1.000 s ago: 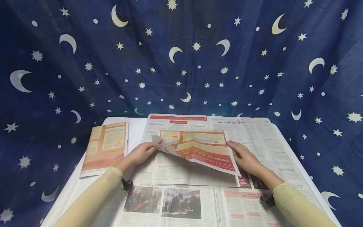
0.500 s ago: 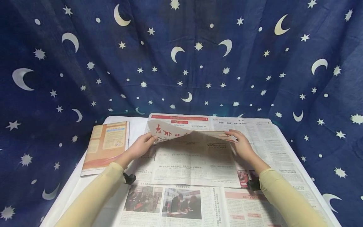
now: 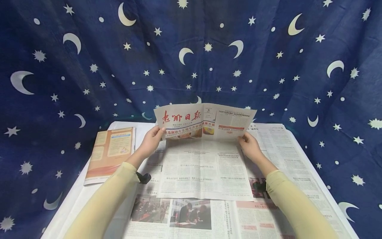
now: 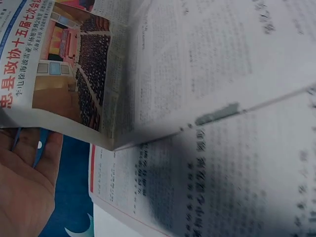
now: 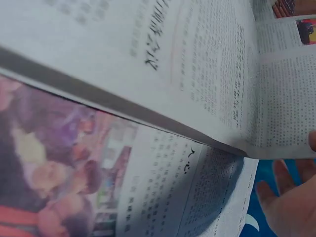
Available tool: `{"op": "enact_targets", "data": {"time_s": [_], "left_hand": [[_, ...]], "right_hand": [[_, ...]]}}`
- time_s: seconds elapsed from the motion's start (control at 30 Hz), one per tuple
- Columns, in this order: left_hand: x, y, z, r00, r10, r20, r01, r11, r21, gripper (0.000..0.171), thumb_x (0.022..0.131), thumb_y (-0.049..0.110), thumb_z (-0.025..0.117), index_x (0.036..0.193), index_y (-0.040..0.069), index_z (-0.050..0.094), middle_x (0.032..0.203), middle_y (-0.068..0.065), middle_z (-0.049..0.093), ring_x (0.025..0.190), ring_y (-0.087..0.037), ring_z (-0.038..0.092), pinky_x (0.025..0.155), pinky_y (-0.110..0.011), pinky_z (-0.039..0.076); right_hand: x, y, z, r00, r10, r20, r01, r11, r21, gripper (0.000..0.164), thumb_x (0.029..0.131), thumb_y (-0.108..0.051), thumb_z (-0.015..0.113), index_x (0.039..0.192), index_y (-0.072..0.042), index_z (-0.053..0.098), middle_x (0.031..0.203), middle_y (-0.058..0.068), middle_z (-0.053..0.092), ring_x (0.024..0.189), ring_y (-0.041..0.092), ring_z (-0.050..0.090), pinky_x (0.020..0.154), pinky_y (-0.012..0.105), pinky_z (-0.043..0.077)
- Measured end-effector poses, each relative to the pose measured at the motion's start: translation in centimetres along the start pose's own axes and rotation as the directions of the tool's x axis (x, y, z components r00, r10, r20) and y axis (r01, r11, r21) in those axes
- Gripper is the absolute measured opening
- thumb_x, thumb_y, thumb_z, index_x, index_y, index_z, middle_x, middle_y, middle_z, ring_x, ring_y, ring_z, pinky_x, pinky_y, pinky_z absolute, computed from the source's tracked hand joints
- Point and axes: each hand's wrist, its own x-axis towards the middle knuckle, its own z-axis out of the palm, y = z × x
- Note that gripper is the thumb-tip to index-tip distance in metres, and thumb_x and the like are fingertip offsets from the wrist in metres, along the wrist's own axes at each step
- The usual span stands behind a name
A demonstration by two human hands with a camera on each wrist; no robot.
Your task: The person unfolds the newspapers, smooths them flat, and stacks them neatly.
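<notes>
A newspaper (image 3: 203,169) with a red masthead is partly unfolded at the middle of the table. Its far half stands raised and faces me, while the near half lies flat. My left hand (image 3: 152,141) pinches the left edge of the raised half, thumb on the front. At the right edge, my right hand (image 3: 250,147) pinches it the same way. In the left wrist view, the fingers (image 4: 48,158) show behind the page, beside a photo of a crowded hall. The right wrist view shows fingers (image 5: 284,177) behind the paper's edge.
Underneath lies a larger spread newspaper (image 3: 268,159) with photos near the front. A folded orange newspaper (image 3: 110,156) sits at the left on the white tabletop (image 3: 74,202). A dark blue curtain (image 3: 191,59) with moons and stars hangs behind.
The upper half has swung up and away from me; its orange side was showing, and now the masthead page faces me. Both hands kept their hold on its edges.
</notes>
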Motion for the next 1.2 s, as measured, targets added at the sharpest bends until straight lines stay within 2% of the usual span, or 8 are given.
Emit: {"op": "enact_targets", "data": {"time_s": [0.1, 0.3, 0.53, 0.67, 0.8, 1.0, 1.1, 1.2], "left_hand": [[0.7, 0.3, 0.2, 0.999, -0.009, -0.035, 0.008, 1.0, -0.007, 0.056, 0.106, 0.056, 0.041, 0.141, 0.015, 0.056, 0.136, -0.006, 0.064, 0.13, -0.025, 0.058, 0.108, -0.045, 0.047], [2.1, -0.1, 1.0, 0.997, -0.011, -0.077, 0.011, 1.0, -0.003, 0.054, 0.107, 0.053, 0.045, 0.143, 0.014, 0.052, 0.137, -0.01, 0.062, 0.13, -0.028, 0.055, 0.108, -0.052, 0.044], [2.7, -2.5, 1.6, 0.996, -0.078, -0.03, 0.082, 0.983, 0.167, 0.047, 0.11, 0.039, 0.043, 0.149, 0.013, 0.049, 0.15, -0.013, 0.052, 0.141, -0.031, 0.046, 0.114, -0.05, 0.039], [2.7, -2.8, 1.7, 0.994, -0.089, -0.058, 0.099, 0.975, 0.2, 0.04, 0.111, 0.04, 0.039, 0.135, 0.014, 0.058, 0.136, -0.013, 0.061, 0.122, -0.028, 0.057, 0.103, -0.048, 0.048], [2.4, -2.4, 1.7, 0.994, -0.091, -0.058, 0.1, 0.979, 0.18, 0.037, 0.111, 0.041, 0.039, 0.124, 0.014, 0.06, 0.115, -0.019, 0.063, 0.092, -0.029, 0.056, 0.082, -0.045, 0.049], [1.9, -2.1, 1.7, 0.994, -0.101, -0.05, 0.108, 0.977, 0.182, 0.043, 0.111, 0.042, 0.039, 0.139, 0.015, 0.056, 0.118, -0.011, 0.062, 0.094, -0.023, 0.055, 0.084, -0.04, 0.05], [1.6, -2.2, 1.7, 0.993, -0.114, -0.031, 0.118, 0.977, 0.176, 0.043, 0.111, 0.042, 0.038, 0.141, 0.015, 0.055, 0.109, -0.014, 0.061, 0.09, -0.024, 0.055, 0.08, -0.038, 0.05], [1.3, -2.4, 1.8, 0.993, -0.114, -0.016, 0.115, 0.98, 0.164, 0.04, 0.111, 0.04, 0.04, 0.138, 0.014, 0.057, 0.106, -0.014, 0.062, 0.089, -0.026, 0.056, 0.076, -0.038, 0.049]], "right_hand": [[0.7, 0.1, 0.1, 1.0, 0.025, 0.0, -0.025, 1.0, -0.008, 0.052, 0.11, -0.028, 0.047, 0.158, -0.012, 0.039, 0.16, 0.017, 0.04, 0.147, 0.041, 0.034, 0.117, 0.056, 0.032], [1.6, 0.4, 0.3, 0.997, 0.082, -0.007, -0.082, 0.997, 0.004, 0.052, 0.11, -0.024, 0.046, 0.158, -0.007, 0.036, 0.159, 0.022, 0.039, 0.147, 0.042, 0.034, 0.118, 0.055, 0.031], [2.3, 1.1, 0.8, 0.995, 0.104, -0.008, -0.104, 0.995, 0.0, 0.05, 0.109, -0.018, 0.047, 0.156, -0.004, 0.038, 0.156, 0.024, 0.042, 0.146, 0.041, 0.036, 0.117, 0.053, 0.033], [2.4, 1.2, 0.9, 0.995, 0.103, -0.011, -0.104, 0.994, -0.025, 0.05, 0.109, -0.019, 0.046, 0.156, -0.003, 0.039, 0.156, 0.024, 0.042, 0.146, 0.042, 0.035, 0.118, 0.054, 0.031], [2.3, 1.2, 0.5, 0.995, 0.096, -0.022, -0.097, 0.995, -0.022, 0.047, 0.109, -0.02, 0.048, 0.153, -0.001, 0.044, 0.153, 0.025, 0.045, 0.144, 0.043, 0.038, 0.117, 0.055, 0.033], [1.9, 1.3, -0.1, 0.997, 0.079, 0.003, -0.079, 0.997, 0.0, 0.048, 0.11, -0.02, 0.045, 0.154, 0.0, 0.042, 0.151, 0.026, 0.047, 0.14, 0.044, 0.043, 0.113, 0.057, 0.038], [1.4, 1.3, -0.4, 0.997, 0.076, 0.02, -0.076, 0.997, 0.0, 0.047, 0.111, -0.021, 0.045, 0.153, 0.0, 0.043, 0.146, 0.027, 0.052, 0.127, 0.041, 0.055, 0.1, 0.053, 0.051], [0.8, 1.4, -0.8, 0.995, 0.095, 0.027, -0.095, 0.995, 0.007, 0.047, 0.11, -0.023, 0.047, 0.151, 0.0, 0.046, 0.133, 0.026, 0.059, 0.093, 0.029, 0.063, 0.07, 0.039, 0.057]]}}
